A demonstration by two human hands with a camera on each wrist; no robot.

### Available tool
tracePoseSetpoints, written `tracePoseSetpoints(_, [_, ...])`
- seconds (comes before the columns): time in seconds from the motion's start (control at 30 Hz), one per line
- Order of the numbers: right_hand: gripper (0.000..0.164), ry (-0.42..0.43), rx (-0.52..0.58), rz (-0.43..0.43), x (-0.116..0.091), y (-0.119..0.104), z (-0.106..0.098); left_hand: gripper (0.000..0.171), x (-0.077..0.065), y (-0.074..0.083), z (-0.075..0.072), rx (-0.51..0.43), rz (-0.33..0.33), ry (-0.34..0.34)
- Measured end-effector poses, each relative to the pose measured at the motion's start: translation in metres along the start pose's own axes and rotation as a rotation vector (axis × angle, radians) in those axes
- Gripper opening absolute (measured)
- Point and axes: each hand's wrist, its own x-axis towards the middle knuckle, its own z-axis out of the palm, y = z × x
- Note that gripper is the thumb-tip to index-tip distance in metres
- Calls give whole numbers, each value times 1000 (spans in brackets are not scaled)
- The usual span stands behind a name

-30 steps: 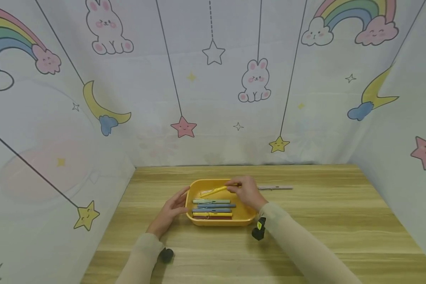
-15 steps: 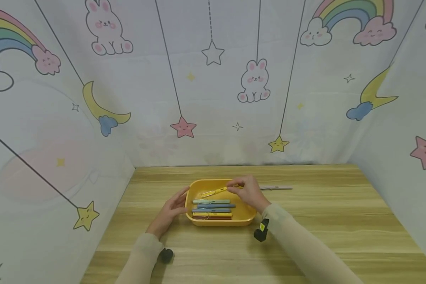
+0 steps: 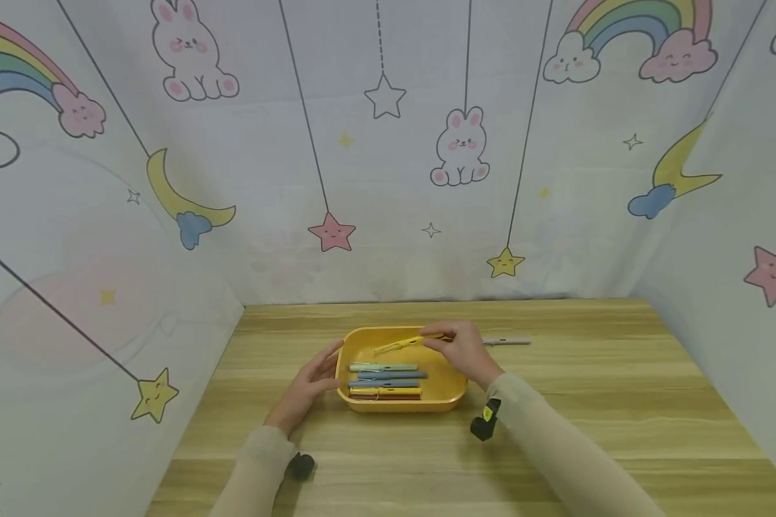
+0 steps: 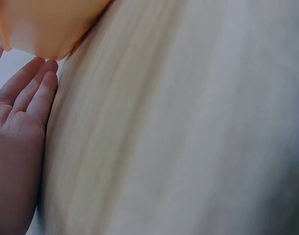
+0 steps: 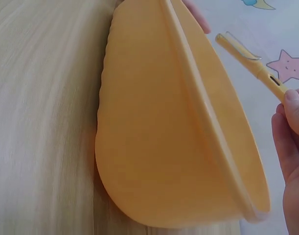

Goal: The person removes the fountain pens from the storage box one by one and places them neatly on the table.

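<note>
Between right thumb and fingers, my right hand [image 3: 458,348] pinches a yellow pen [image 3: 396,345] with a wire clip, tilted over the back of the yellow tray [image 3: 449,406]. The right wrist view shows this pen [image 5: 249,58] above the tray rim, its capped end pointing away from the hand. My left hand [image 3: 307,388] rests against the tray's left end, fingers fairly straight; in the left wrist view its fingertips touch the tray wall [image 4: 46,29]. Inside the tray lie a pale green pen [image 3: 388,368], two blue pens [image 3: 397,375], another yellow pen [image 3: 394,391] and a dark red pen [image 3: 388,398].
A grey-lilac pen [image 3: 511,342] lies on the wooden table [image 3: 588,402] just right of the tray, partly behind the right hand. A white curtain [image 3: 388,165] with cartoon prints stands along the table's back and sides.
My right hand has shifted slightly right, carrying the yellow pen with it. The left hand stays at the tray's end, and the pens in the tray lie as before.
</note>
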Motion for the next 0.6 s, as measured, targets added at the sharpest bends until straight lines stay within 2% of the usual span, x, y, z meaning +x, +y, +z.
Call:
tracePoseSetpoints(0.27, [17,64,41,-17,-3,8,-15,72,1,-2,-1,19,11,-6])
tracePoseSetpoints(0.6, [20,118,102,64,-11,14,-37,73,0,-1,0,-4,6,-5])
